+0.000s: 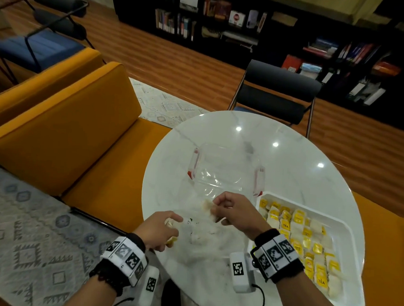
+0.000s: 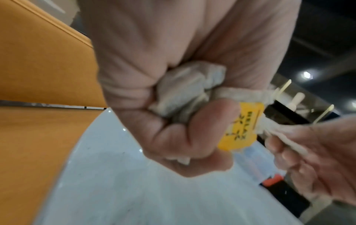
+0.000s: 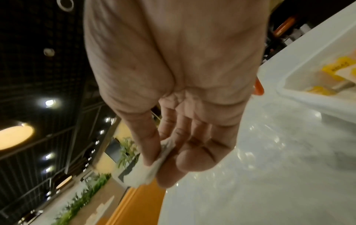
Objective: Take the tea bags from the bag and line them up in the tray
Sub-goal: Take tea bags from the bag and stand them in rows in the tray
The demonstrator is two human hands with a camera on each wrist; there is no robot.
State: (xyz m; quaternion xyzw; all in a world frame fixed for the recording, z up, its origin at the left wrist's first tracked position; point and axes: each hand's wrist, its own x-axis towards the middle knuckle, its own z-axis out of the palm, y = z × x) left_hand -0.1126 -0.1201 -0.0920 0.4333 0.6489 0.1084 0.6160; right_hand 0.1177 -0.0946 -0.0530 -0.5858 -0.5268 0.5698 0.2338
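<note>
My left hand (image 1: 168, 229) is curled into a fist round a bunch of white tea bags (image 2: 185, 92), and a yellow tag (image 2: 240, 126) sticks out by the thumb. My right hand (image 1: 219, 210) pinches one white tea bag (image 3: 150, 167) between thumb and fingers, a little above the table. The clear plastic bag (image 1: 204, 244) lies crumpled on the table between and below both hands. To the right stands the white tray (image 1: 351, 236), with rows of tea bags with yellow tags (image 1: 299, 234) in it.
A clear container with red clips (image 1: 221, 169) lies on the round white marble table (image 1: 299, 160) just beyond my hands. An orange sofa (image 1: 66, 136) runs along the left, and a black chair (image 1: 276, 93) stands at the far side.
</note>
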